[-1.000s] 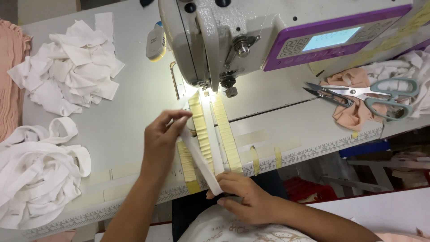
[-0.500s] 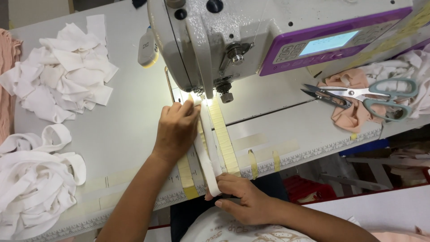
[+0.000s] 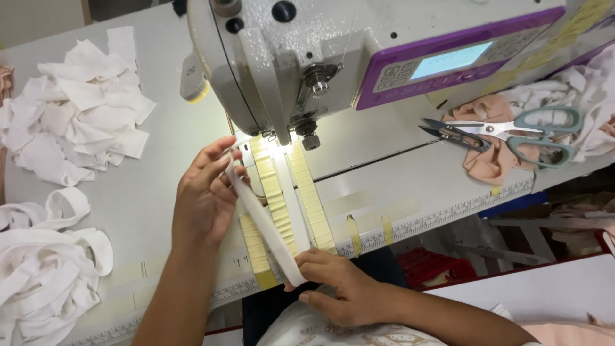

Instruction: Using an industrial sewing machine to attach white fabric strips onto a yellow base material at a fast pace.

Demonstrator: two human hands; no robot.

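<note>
A narrow white fabric strip runs diagonally across the sewing table, from just in front of the machine's presser foot down to the table's front edge. My left hand pinches its far end near the needle. The near end is held down at the table edge by my right hand. Yellow tape guides lie on the table bed under and beside the strip. The white sewing machine with a purple control panel stands directly behind.
A pile of cut white fabric pieces lies at the back left. A heap of white bands sits at the near left. Scissors and small thread snips rest on pink cloth at the right.
My left hand moved up toward the presser foot, carrying the strip's far end with it. The right hand stayed at the table edge on the near end.
</note>
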